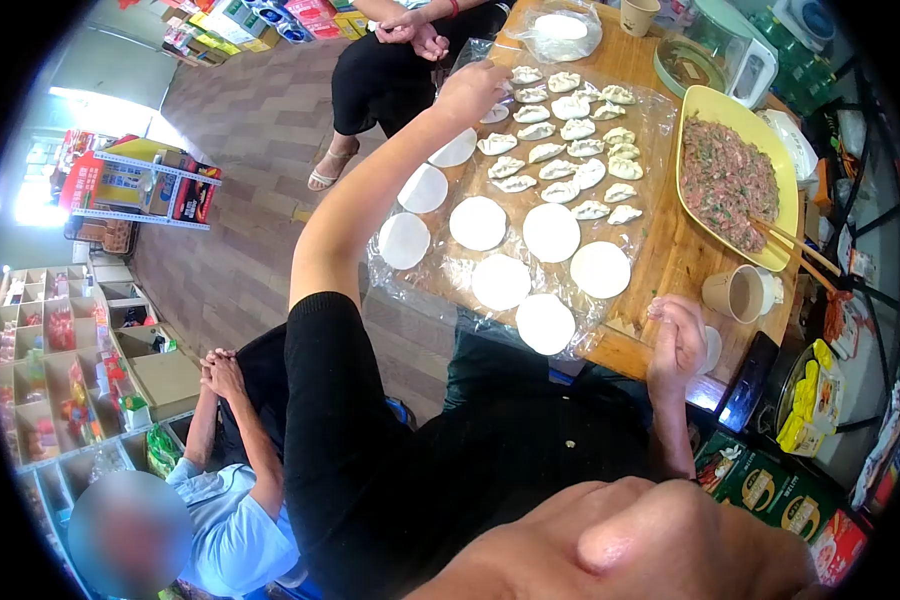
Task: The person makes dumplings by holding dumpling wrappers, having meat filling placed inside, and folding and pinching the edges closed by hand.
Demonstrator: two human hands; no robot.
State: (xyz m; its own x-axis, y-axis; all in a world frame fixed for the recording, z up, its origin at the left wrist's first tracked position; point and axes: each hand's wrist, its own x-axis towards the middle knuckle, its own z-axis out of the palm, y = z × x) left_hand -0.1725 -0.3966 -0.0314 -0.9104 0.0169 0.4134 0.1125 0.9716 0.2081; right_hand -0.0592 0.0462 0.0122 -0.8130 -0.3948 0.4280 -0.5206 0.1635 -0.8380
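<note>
My left hand (473,92) reaches to the far left corner of the plastic sheet (650,150), beside the pleated dumplings (545,152). Its fingers are bent and closed over the far end of a line of round dough wrappers (406,241); what they grip is hidden. One partly covered wrapper (495,113) lies just under this hand. Near the table's front edge, my right hand (676,340) is closed with fingers curled and nothing visible in them. More flat wrappers (551,233) lie on the sheet between my hands.
A yellow dish (690,190) of minced filling (727,170), with chopsticks (795,245) resting in it, stands right. Paper cups (735,293) and a phone (748,380) lie nearer. Bagged wrappers (560,35) sit at the back. Two people (235,510) sit nearby, hands in their laps.
</note>
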